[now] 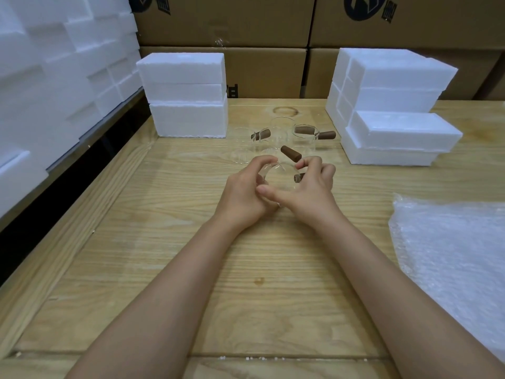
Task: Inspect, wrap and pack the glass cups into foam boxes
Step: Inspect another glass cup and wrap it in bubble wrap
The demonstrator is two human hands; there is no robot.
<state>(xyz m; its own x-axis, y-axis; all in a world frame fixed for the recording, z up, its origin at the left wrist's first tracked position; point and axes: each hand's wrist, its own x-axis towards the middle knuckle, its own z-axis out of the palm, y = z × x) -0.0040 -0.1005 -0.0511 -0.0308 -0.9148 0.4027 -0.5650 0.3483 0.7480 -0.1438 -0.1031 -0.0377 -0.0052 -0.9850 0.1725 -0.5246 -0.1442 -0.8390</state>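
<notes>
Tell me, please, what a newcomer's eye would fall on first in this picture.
At the middle of the wooden table, the left grip and the right grip, both bare hands, hold a clear glass cup. Behind it stand more glass cups with brown handles, between a left stack of white foam boxes and a right stack. A bubble wrap sheet lies at the right edge.

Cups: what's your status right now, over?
One cup gripped by left hand and right hand. Not yet wrapped. At right, bubble wrap untouched. Behind, other cups waiting.
</notes>
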